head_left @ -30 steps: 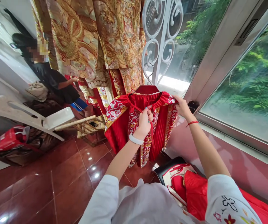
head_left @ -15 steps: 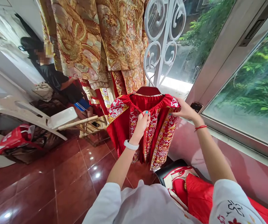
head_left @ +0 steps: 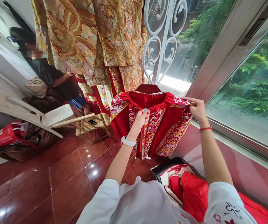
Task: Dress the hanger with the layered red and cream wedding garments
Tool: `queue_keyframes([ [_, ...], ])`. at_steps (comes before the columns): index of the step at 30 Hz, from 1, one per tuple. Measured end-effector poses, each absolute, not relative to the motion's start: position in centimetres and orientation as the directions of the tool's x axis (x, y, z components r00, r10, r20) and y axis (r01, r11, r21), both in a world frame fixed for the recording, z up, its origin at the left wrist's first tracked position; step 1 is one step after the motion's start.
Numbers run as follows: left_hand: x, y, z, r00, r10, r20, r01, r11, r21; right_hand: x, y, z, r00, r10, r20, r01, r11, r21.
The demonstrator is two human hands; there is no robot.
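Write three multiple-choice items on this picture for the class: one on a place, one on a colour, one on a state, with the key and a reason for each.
1. Where does the hanger of the red embroidered skirt hook?
A. On the white scrolled grille
B. On the folding chair
C. On the floor

2. What colour is the band on the left wrist?
A. Black
B. White
C. Green

3. How is the right hand placed?
A. Resting on the sill
B. Hanging free
C. Gripping the skirt's waistband edge

Key: 1 A, the hook loops onto the grille; 2 B, the wristband is white below the left hand; 3 C, its fingers pinch the waistband corner.
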State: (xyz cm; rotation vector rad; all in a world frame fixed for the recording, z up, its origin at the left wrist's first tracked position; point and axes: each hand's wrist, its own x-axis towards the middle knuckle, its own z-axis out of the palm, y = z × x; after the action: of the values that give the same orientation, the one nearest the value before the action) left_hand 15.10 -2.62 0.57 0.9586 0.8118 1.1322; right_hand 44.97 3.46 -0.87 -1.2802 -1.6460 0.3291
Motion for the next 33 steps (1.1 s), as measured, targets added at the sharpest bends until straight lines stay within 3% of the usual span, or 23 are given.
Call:
queue_keyframes([
  [3,14.7,-2.4,0.7,0.302,0.951,-0.068,-0.357,0.179,0.917,47.4,5.5,0.6,-0.097,0.979,0.18,0.47,0.205,-0.859],
  [5,14.6,-2.3,0.7,0.32,0.944,-0.078,-0.359,0.197,0.912,47.7,6.6,0.6,-0.184,0.982,0.052,0.559,0.148,-0.816],
  [7,14.6,-2.2,0.7,0.333,0.937,-0.103,-0.347,0.223,0.911,47.2,7.0,0.1,-0.227,0.969,0.095,0.687,0.229,-0.69],
  [11,15.0,-2.2,0.7,0.339,0.933,-0.12,-0.342,0.241,0.908,44.6,5.2,-1.8,-0.206,0.895,0.395,0.76,0.401,-0.511],
  [14,15.3,-2.4,0.7,0.334,0.937,-0.103,-0.36,0.228,0.905,42.0,3.3,-3.1,-0.023,0.817,0.577,0.854,0.315,-0.413],
  [17,15.5,-2.7,0.7,0.34,0.934,-0.109,-0.369,0.239,0.898,39.8,2.6,-4.2,0.078,0.757,0.649,0.924,0.19,-0.333],
  [20,15.5,-2.9,0.5,0.343,0.931,-0.121,-0.366,0.251,0.896,38.7,2.8,-4.9,0.091,0.763,0.64,0.932,0.161,-0.325],
  [29,14.5,-2.7,-0.6,0.355,0.927,-0.123,-0.388,0.266,0.883,37.3,2.9,-5.1,0.238,0.778,0.581,0.865,0.102,-0.492],
  [33,14.0,-2.6,-0.8,0.383,0.916,-0.121,-0.397,0.282,0.874,36.8,2.5,-5.1,0.252,0.775,0.58,0.858,0.098,-0.504],
])
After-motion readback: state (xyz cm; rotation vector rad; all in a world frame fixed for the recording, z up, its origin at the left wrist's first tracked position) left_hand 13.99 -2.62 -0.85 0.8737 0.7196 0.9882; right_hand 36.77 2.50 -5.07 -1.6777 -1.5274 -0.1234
